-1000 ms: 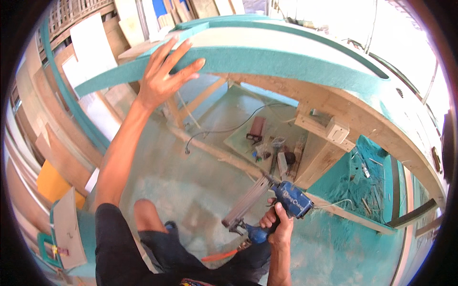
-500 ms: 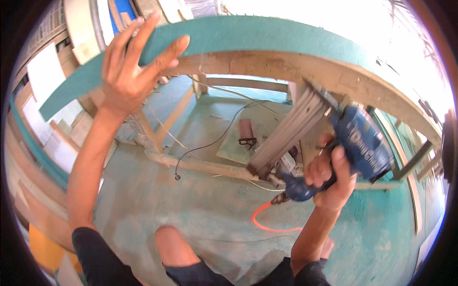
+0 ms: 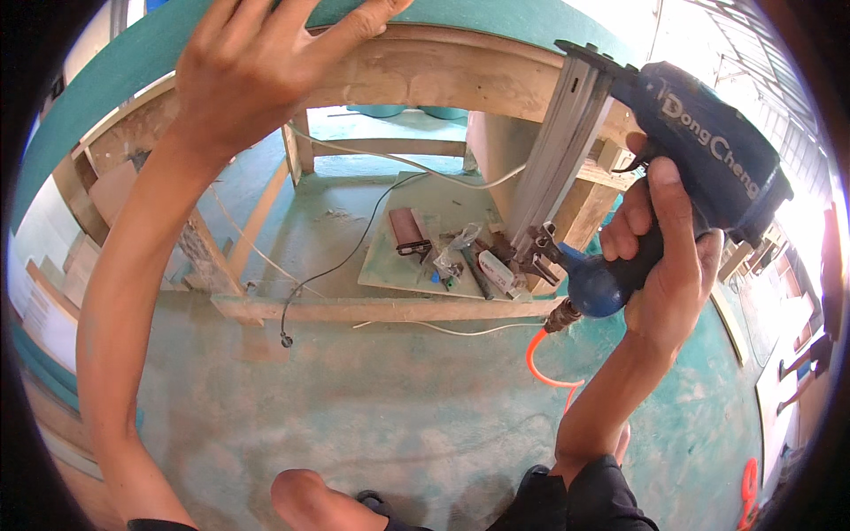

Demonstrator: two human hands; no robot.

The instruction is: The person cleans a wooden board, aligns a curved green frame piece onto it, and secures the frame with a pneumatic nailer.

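Note:
My right hand (image 3: pixel 660 239) is wrapped round the grip of a blue nail gun (image 3: pixel 708 150). One finger lies by its trigger, and its long metal magazine (image 3: pixel 567 142) slants down to the left. The nose sits close to the wooden edge (image 3: pixel 425 75) of a bench with a green top (image 3: pixel 505 22); I cannot tell whether they touch. An orange air hose (image 3: pixel 536 358) hangs from a fitting below the handle. On the bench edge at upper left rests my left hand (image 3: pixel 257 66), fingers spread, with some fingertips cut off by the frame.
Under the bench, a board (image 3: pixel 381 257) bears a brown flat tool (image 3: pixel 407 228), a white box (image 3: pixel 500 273) and plastic scraps. A black cable with a plug (image 3: pixel 286 340) hangs over the lower wooden rail (image 3: pixel 381 309). More orange hose (image 3: pixel 749 487) lies at right on the green floor.
The nail gun and my right hand have moved right and a little up in view. My left hand sits higher, still on the bench edge. The view has shifted, showing more below the bench.

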